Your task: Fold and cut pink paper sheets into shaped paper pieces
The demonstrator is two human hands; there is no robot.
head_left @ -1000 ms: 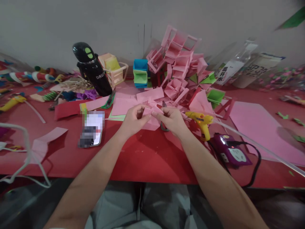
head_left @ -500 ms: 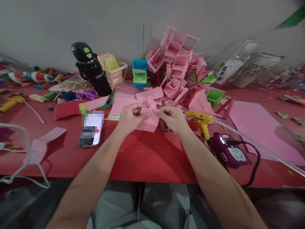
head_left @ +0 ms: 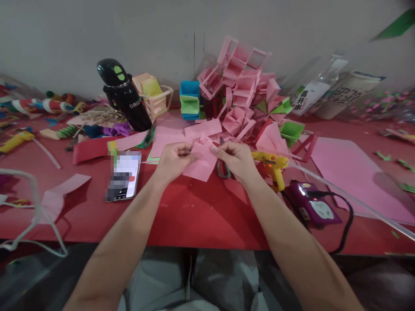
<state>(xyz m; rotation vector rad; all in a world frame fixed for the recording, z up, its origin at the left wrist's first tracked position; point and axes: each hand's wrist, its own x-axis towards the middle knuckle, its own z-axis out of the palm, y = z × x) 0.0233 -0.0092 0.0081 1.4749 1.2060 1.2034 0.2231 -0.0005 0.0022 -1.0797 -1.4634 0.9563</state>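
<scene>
Between my two hands is a small piece of pink paper [head_left: 201, 164], roughly square and tilted, held above the red table [head_left: 194, 216]. My left hand [head_left: 177, 160] pinches its left edge between thumb and fingers. At the upper right edge, the thumb and fingers of my right hand [head_left: 235, 159] close on it too. Scissors with green handles [head_left: 223, 170] lie partly hidden beside my right hand. Just behind the hands are loose pink paper pieces [head_left: 204, 128] and a heap of folded pink paper structures [head_left: 244, 88].
To the right lie a yellow glue gun [head_left: 275, 166], a purple power strip [head_left: 313, 205] with a black cord and a large pink sheet [head_left: 353, 172]. On the left are a phone [head_left: 125, 177], a black bottle [head_left: 125, 97] and a white wire stand [head_left: 37, 203]. A plastic bottle [head_left: 319, 86] stands against the wall.
The pink paper has turned and tilted between my hands, so more of its flat face shows. Both hands keep their hold and have barely shifted.
</scene>
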